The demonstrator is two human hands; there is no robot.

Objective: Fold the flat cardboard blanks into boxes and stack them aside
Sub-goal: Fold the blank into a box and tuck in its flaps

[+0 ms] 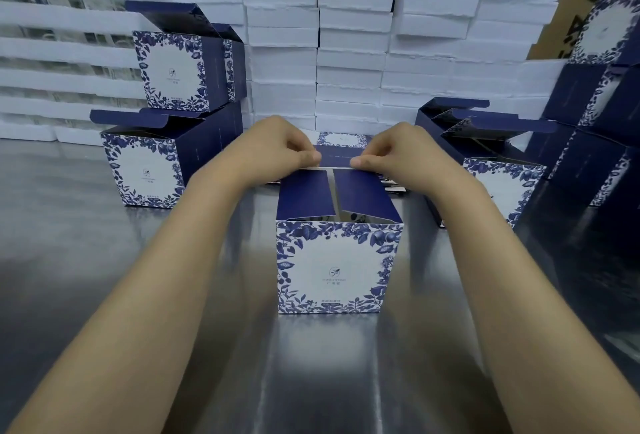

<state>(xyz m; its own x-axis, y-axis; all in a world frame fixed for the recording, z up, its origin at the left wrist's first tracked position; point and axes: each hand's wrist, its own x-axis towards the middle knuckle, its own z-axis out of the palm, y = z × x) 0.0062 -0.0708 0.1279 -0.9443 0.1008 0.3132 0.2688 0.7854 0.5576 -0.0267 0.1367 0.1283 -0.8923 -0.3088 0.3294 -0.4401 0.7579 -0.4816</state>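
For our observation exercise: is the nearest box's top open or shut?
Not yet shut. On the box, side flaps are folded in, gap between; left hand and right hand pinch the far flap.

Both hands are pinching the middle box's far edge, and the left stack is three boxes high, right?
No: the head view shows the left stack two boxes high. The left hand and right hand do pinch the middle box.

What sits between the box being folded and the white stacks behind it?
A low pile of flat blue-and-white blanks on the table, shown in the head view.
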